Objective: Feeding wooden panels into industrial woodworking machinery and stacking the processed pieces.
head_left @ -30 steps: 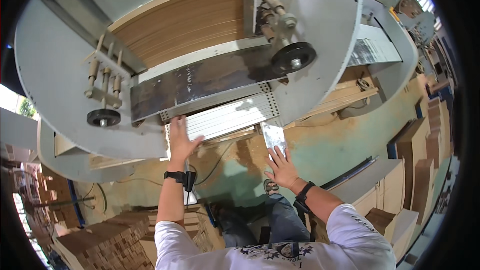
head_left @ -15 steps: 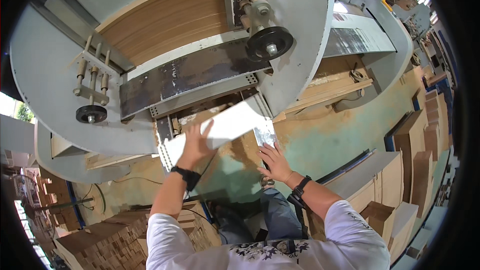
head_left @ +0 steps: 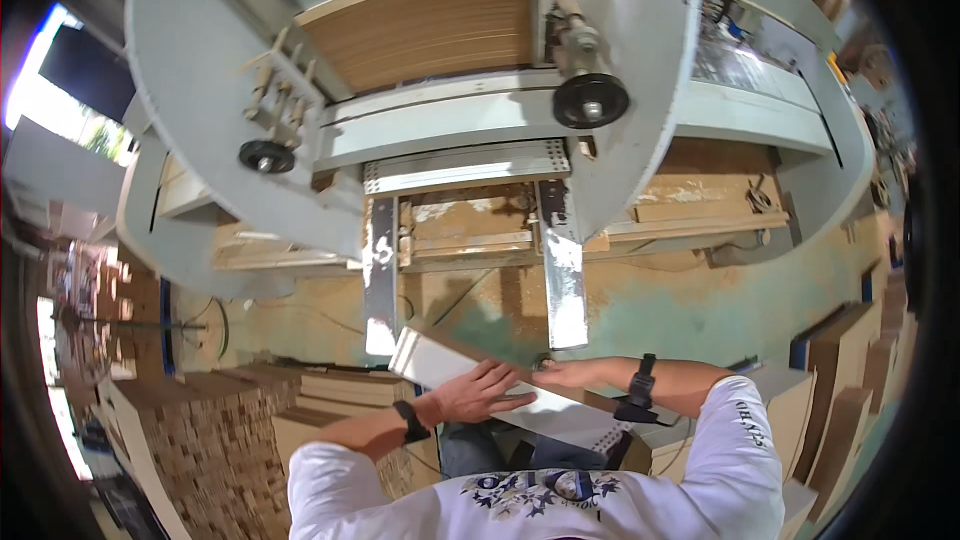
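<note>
- A flat white sheet stack [head_left: 470,375], long and rectangular with a perforated edge, lies tilted just below the grey machine [head_left: 440,120].
- The left hand [head_left: 478,392] rests open-palmed on top of it.
- The right hand [head_left: 572,373] presses flat at its far edge, fingers extended, not clenched.

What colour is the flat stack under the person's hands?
White, seen in the head view: the flat stack under both hands.

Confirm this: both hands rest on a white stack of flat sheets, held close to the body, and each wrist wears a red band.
Wrong on the bands: the head view shows black ones on both wrists. The left hand and right hand do rest on the white stack of flat sheets, held close to the body.
</note>
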The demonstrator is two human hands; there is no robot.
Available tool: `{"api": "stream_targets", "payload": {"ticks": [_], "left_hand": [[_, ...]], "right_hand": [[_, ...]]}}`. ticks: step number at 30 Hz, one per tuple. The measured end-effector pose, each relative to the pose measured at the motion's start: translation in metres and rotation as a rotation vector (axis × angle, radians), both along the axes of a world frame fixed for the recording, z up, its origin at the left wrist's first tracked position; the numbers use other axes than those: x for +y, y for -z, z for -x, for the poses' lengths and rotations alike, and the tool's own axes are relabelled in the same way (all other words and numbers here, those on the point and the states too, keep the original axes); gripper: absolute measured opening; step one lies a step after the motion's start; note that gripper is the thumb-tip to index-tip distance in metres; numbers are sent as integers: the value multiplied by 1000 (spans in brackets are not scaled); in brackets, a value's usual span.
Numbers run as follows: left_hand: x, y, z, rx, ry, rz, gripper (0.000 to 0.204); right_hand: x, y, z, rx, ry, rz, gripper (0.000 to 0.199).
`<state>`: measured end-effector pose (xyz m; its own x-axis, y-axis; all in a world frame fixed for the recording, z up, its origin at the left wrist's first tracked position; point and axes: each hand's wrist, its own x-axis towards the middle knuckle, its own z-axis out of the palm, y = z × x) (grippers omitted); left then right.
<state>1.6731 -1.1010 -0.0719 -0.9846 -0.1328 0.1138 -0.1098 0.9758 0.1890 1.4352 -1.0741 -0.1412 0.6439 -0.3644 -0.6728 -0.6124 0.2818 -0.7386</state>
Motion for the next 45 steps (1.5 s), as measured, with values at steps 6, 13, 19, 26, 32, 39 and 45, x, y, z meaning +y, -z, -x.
{"api": "stream_targets", "payload": {"ticks": [6, 13, 19, 26, 32, 39, 45], "left_hand": [[-10, -10, 18, 207, 43, 249, 53], [45, 9, 22, 185, -580, -131, 67], [110, 62, -15, 287, -1113, -589, 59], [144, 70, -99, 290, -1460, -567, 50], [166, 97, -163, 170, -1638, -588, 46], [260, 185, -315, 106, -2363, -610, 40], [295, 231, -450, -116, -2741, -683, 48]], "right_hand": [[16, -6, 30, -194, 457, -802, 52], [-44, -36, 39, -340, 480, 288, 80], [-79, -2, 23, 492, 30, 1342, 91], [-72, -10, 11, 519, 40, 1277, 90], [-75, -1, 11, 436, 25, 1248, 87], [13, -18, -72, 94, 4, 417, 99], [24, 90, -253, -191, 30, -62, 87]]}}
